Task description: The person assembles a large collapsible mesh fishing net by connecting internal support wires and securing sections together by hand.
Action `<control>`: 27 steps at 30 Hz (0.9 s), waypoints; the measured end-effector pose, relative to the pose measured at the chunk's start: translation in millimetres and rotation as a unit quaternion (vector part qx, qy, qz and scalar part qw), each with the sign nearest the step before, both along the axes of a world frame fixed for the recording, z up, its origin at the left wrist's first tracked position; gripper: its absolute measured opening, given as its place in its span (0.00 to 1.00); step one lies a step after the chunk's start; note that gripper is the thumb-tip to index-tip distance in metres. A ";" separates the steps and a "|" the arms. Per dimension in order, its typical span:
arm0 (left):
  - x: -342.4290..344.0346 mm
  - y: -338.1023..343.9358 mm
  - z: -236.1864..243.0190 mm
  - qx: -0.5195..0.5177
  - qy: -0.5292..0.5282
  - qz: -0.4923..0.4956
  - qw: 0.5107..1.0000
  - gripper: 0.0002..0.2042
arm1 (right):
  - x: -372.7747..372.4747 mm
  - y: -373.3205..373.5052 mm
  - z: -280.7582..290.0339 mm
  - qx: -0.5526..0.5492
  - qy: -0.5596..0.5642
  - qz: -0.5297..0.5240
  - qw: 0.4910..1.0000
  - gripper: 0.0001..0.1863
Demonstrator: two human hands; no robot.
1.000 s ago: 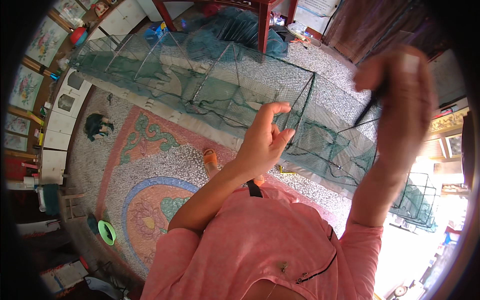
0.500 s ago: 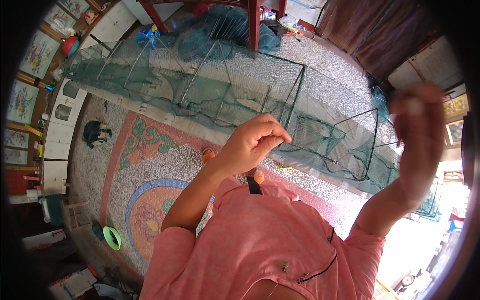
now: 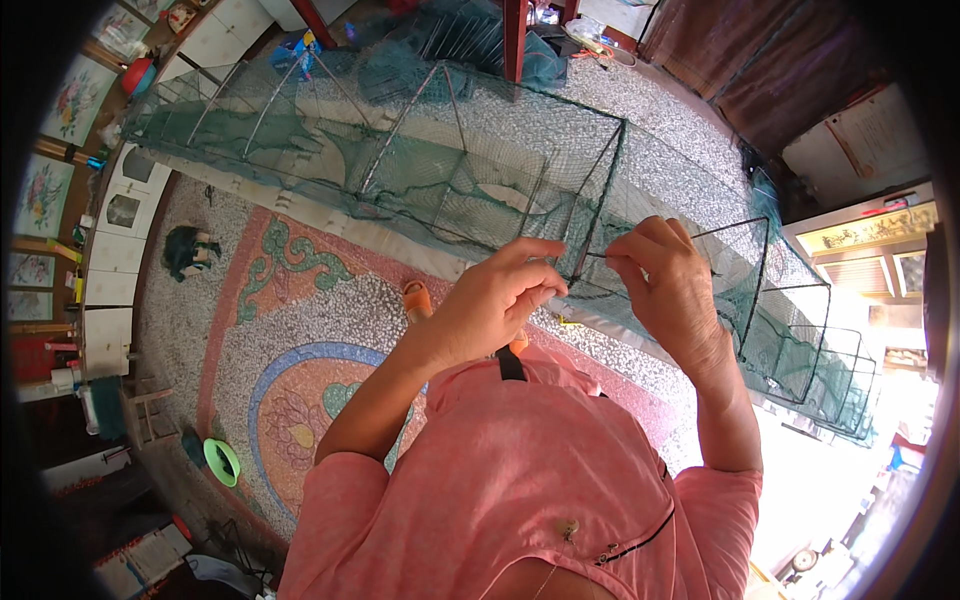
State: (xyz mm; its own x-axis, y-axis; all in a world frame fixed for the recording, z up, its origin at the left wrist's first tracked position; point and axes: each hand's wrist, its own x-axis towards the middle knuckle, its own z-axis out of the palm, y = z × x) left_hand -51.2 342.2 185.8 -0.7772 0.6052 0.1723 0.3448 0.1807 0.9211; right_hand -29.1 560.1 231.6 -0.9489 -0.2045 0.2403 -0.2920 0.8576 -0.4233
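Note:
A long green net trap (image 3: 490, 200) with dark rectangular frames stretches across in front of me. My left hand (image 3: 505, 295) is at its near side by a frame's lower corner. Its thumb presses against curled fingers, the index finger is raised apart, and what it pinches is too small to make out. Just to the right, my right hand (image 3: 665, 285) is closed, thumb against fingertips, on a thin dark strand (image 3: 597, 255) that runs left toward the frame corner. The net lies behind both hands.
Bundled dark green netting (image 3: 440, 50) lies beyond the trap near a red post (image 3: 514, 40). On the floor at left are a dark green bundle (image 3: 190, 252) and a light green basin (image 3: 221, 462). White cabinets (image 3: 110, 285) line the left wall. An orange sandal (image 3: 417, 297) shows below.
My right hand has swung in from the far right and come down beside the left, now pinching the strand. The left index finger has lifted away from the thumb.

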 end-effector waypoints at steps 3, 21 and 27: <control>-2.7 2.8 -9.2 0.029 -0.052 0.004 0.998 0.05 | -1.7 -6.0 -13.8 -0.077 0.003 -0.019 0.997 0.05; 4.3 0.8 -14.1 0.033 -0.116 0.032 0.992 0.05 | -43.7 -76.7 -21.3 -0.023 0.075 0.028 0.997 0.06; 6.7 9.7 6.2 0.025 -0.102 0.083 0.991 0.17 | -45.9 -80.3 52.7 -0.373 0.110 0.101 0.916 0.04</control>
